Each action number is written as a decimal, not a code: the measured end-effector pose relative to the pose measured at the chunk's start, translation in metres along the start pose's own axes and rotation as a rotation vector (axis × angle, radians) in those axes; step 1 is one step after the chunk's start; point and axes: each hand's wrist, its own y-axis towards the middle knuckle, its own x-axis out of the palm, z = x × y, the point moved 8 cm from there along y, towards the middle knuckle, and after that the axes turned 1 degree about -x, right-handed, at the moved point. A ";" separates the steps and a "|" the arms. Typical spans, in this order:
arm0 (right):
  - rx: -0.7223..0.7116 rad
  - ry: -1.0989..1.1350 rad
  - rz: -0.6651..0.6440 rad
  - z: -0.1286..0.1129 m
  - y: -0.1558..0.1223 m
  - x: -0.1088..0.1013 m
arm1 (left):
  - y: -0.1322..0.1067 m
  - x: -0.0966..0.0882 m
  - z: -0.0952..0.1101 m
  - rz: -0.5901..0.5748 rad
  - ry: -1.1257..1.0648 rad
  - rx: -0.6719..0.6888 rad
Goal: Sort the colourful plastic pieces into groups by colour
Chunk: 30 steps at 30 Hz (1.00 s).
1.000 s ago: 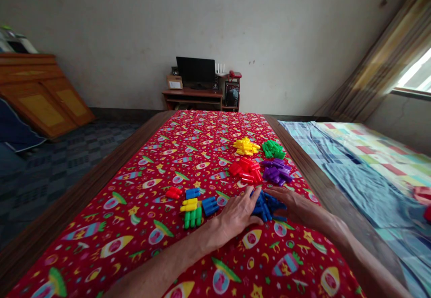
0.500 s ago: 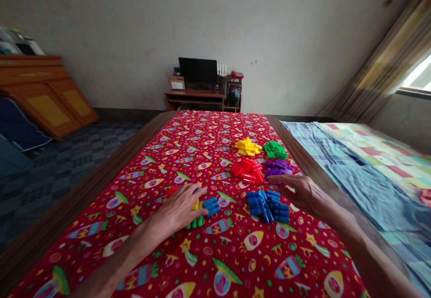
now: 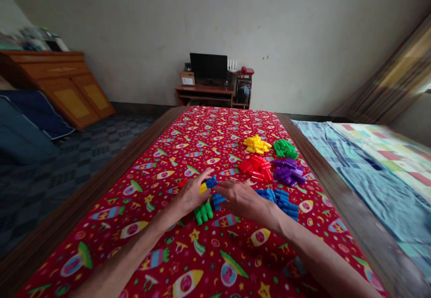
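Note:
My left hand [image 3: 192, 195] curls over a small group of coloured plastic building pieces left of centre. Between its fingers and thumb a yellow piece [image 3: 203, 188] with a blue piece [image 3: 211, 181] at its end shows. Several green pieces [image 3: 204, 212] lie side by side just below this hand, and a bit of red [image 3: 182, 183] peeks out behind it. My right hand [image 3: 244, 199] reaches in from the right, palm down, its fingers stretched toward the blue end. Beneath those fingertips lie blue pieces [image 3: 218, 201], partly covered.
Sorted piles lie to the right: yellow [image 3: 256, 145], green [image 3: 285, 149], red [image 3: 256, 168], purple [image 3: 288, 172] and blue [image 3: 286, 204]. A red patterned cloth [image 3: 188, 253] covers the table. A bed [image 3: 377, 168] stands at right, a monitor [image 3: 208, 69] by the wall.
My right hand has moved left from beside the purple pile to my left hand. The yellow and blue pieces at my left hand show more clearly. The view has turned slightly left.

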 end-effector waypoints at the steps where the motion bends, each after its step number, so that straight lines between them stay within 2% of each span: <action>1: -0.008 -0.046 -0.023 -0.005 0.002 0.009 | -0.001 0.001 -0.001 0.015 0.021 0.009; 3: -0.017 -0.112 -0.045 -0.011 0.003 0.018 | -0.003 0.003 -0.002 0.042 0.057 0.039; 6: -0.011 -0.115 -0.025 -0.006 -0.003 0.005 | -0.004 0.002 0.003 0.052 0.072 0.099; 8: 0.053 -0.112 0.018 0.012 -0.016 -0.017 | -0.003 -0.001 0.009 0.049 0.042 0.118; 11: 0.214 -0.122 0.071 0.051 -0.052 -0.046 | 0.001 -0.003 0.029 0.041 -0.049 0.130; 13: 0.298 -0.121 0.079 0.073 -0.079 -0.054 | 0.007 0.009 0.049 -0.020 -0.128 0.146; 16: 0.362 -0.100 0.083 0.088 -0.114 -0.054 | 0.014 0.045 0.080 -0.165 -0.229 0.192; 19: 0.358 -0.069 0.120 0.087 -0.131 -0.053 | 0.017 0.076 0.104 -0.238 -0.238 0.298; 22: 0.330 -0.059 0.172 0.081 -0.136 -0.058 | 0.021 0.089 0.111 -0.232 -0.215 0.354; 26: 0.319 -0.034 0.215 0.078 -0.131 -0.069 | 0.022 0.090 0.105 -0.261 -0.192 0.349; 30: 0.301 -0.005 0.247 0.071 -0.113 -0.076 | 0.013 0.078 0.102 -0.256 -0.150 0.376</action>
